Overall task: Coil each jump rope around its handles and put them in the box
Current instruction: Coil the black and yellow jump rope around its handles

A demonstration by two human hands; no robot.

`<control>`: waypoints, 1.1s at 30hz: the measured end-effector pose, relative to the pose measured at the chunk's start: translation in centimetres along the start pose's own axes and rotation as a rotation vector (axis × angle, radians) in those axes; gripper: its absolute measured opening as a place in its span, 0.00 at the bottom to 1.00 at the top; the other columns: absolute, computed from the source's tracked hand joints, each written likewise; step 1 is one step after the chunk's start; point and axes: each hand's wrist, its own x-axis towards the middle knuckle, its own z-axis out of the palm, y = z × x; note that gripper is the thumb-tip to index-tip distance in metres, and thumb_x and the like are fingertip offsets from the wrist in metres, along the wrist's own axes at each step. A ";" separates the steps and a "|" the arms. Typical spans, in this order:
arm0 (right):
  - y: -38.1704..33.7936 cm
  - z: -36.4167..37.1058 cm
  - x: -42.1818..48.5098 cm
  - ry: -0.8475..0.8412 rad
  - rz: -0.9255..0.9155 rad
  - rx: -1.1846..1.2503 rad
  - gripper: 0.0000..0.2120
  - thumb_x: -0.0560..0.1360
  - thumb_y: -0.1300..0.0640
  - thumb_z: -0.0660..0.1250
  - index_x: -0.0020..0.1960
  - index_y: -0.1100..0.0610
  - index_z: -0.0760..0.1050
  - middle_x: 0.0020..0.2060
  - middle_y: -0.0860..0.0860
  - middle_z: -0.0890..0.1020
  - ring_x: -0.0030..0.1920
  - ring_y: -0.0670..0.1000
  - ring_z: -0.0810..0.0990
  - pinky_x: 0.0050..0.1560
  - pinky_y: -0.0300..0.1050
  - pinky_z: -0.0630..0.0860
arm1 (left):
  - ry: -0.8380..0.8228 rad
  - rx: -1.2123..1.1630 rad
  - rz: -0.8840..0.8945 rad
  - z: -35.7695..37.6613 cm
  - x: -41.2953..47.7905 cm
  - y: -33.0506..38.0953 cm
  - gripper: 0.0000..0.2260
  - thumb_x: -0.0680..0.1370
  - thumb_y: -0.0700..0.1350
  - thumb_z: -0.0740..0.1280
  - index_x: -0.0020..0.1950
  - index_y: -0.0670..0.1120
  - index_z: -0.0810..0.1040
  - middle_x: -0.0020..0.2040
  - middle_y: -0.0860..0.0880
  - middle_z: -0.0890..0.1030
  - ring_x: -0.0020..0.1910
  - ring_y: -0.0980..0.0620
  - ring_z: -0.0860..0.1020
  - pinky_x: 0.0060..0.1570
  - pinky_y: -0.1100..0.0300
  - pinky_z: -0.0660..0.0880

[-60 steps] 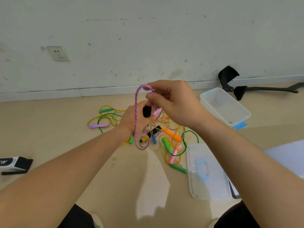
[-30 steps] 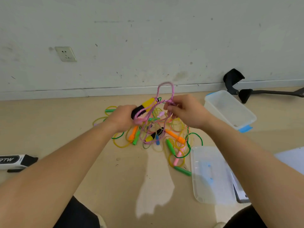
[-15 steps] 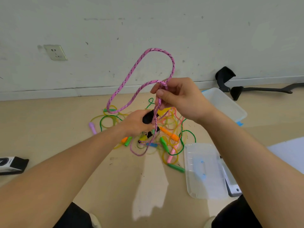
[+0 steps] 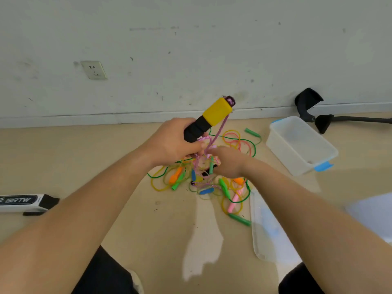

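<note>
Nearest the camera, two bare forearms reach out over a pale beige floor. A clear lid lies flat beside the right forearm.

Beyond that sits a tangled pile of jump ropes. Its thin yellow, green and red cords loop loosely among small green, orange, pink and blue handles, and none of them is coiled.

Just above the pile, the left hand has its fingers wrapped round the black end of a black-and-yellow handle, which tilts up and to the right. A pink braided rope runs from the handle's top down to the right hand. That hand's curled fingertips appear to pinch the cord, though blur hides the exact grip. The rest of the pink cord trails into the pile, so this rope looks barely wound.

To the right stands the clear plastic box with blue latches. No rope shows inside it, so by this view nearly all of the task remains.

At the left edge a white-and-black object marked "BRTW" lies on the floor. Farthest back rises a scuffed white wall with a baseboard. The wall carries a wall socket, and a black curved fixture rests at its foot.
</note>
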 end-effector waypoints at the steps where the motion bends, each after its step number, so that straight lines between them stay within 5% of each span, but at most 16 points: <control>1: -0.9 0.7 0.2 -0.014 -0.052 0.032 0.28 0.76 0.57 0.68 0.75 0.52 0.66 0.59 0.54 0.74 0.59 0.56 0.75 0.53 0.45 0.70 | 0.012 -0.052 0.020 -0.2 -0.2 0.5 0.06 0.75 0.39 0.73 0.50 0.46 0.80 0.36 0.47 0.84 0.34 0.50 0.83 0.40 0.53 0.82; 7: -3.2 4.7 2.0 0.048 -0.134 0.115 0.11 0.81 0.53 0.64 0.58 0.58 0.78 0.50 0.52 0.79 0.49 0.53 0.75 0.44 0.43 0.64 | 0.179 -0.257 0.057 -1.5 -0.3 1.3 0.06 0.77 0.37 0.71 0.53 0.42 0.77 0.38 0.43 0.84 0.34 0.48 0.82 0.35 0.59 0.78; 12: -1.7 3.8 2.5 0.190 -0.074 0.263 0.15 0.82 0.52 0.62 0.42 0.61 0.76 0.39 0.55 0.82 0.41 0.57 0.80 0.41 0.49 0.73 | 0.264 -0.049 0.003 -1.7 0.7 -2.6 0.10 0.75 0.44 0.74 0.54 0.48 0.77 0.41 0.52 0.84 0.36 0.51 0.84 0.42 0.55 0.80; 17: -0.4 -0.7 0.6 0.359 -0.114 0.139 0.12 0.81 0.53 0.62 0.44 0.60 0.78 0.39 0.57 0.84 0.42 0.59 0.81 0.44 0.52 0.76 | 0.026 0.303 -0.126 -1.9 2.0 -8.0 0.22 0.74 0.50 0.75 0.66 0.53 0.74 0.51 0.50 0.84 0.52 0.48 0.81 0.55 0.52 0.76; 22: 0.2 -4.3 -2.0 0.471 -0.157 0.284 0.11 0.80 0.55 0.62 0.41 0.57 0.76 0.32 0.48 0.83 0.37 0.53 0.83 0.45 0.57 0.79 | -0.238 0.506 -0.187 0.1 2.8 -9.3 0.13 0.74 0.52 0.74 0.51 0.48 0.74 0.46 0.49 0.80 0.48 0.45 0.79 0.48 0.51 0.74; 28: -1.1 -6.2 -3.9 0.567 -0.208 0.565 0.17 0.82 0.51 0.58 0.45 0.65 0.71 0.37 0.64 0.80 0.36 0.62 0.82 0.43 0.67 0.79 | -0.123 0.105 -0.044 3.4 3.4 -7.7 0.24 0.68 0.61 0.72 0.58 0.50 0.76 0.54 0.49 0.82 0.54 0.46 0.80 0.57 0.48 0.76; 31: -2.0 -6.3 -4.5 0.542 -0.213 0.622 0.17 0.83 0.53 0.59 0.46 0.67 0.72 0.40 0.67 0.79 0.40 0.65 0.82 0.42 0.66 0.80 | -0.202 -0.196 0.000 5.8 3.5 -6.4 0.24 0.71 0.50 0.74 0.64 0.44 0.74 0.58 0.46 0.81 0.56 0.48 0.80 0.61 0.51 0.76; 33: -2.4 -6.5 -4.8 0.533 -0.224 0.691 0.17 0.83 0.53 0.59 0.45 0.67 0.71 0.38 0.68 0.78 0.38 0.64 0.83 0.41 0.65 0.81 | -0.266 -0.239 -0.041 7.1 3.4 -6.1 0.25 0.72 0.46 0.75 0.68 0.49 0.73 0.59 0.48 0.82 0.57 0.51 0.81 0.59 0.55 0.78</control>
